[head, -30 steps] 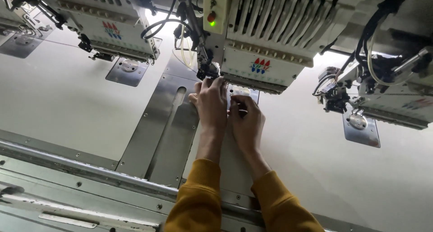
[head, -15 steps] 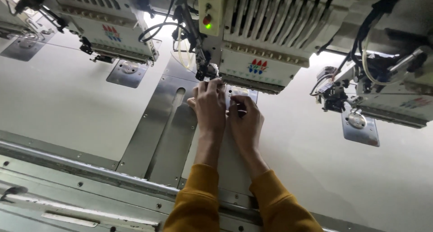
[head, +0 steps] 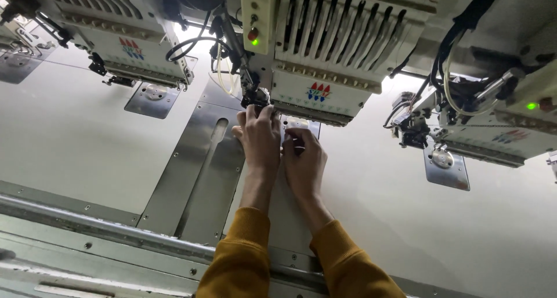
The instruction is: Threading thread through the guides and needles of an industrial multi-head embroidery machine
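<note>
Under ribbed embroidery head (head: 342, 48), both hands (head: 261, 138).

Left hand (head: 259, 137) fingers (head: 262, 111) partly hidden under the embroidery head (head: 325, 48), itself cut off above

My sleeves (head: 249, 257) are mustard yellow, and my left hand (head: 259, 138) and right hand (head: 303, 162) lie against a pale grey-white table (head: 81, 141) crossed by dull silver steel plates (head: 200, 170). The middle head (head: 331, 48) above them is cream with dark slots, a small red-and-blue mark, a red lamp and a green lamp (head: 253, 42). Black cables (head: 458, 43) hang by the right head (head: 505, 130), which shows its own green light (head: 530, 105).
</note>
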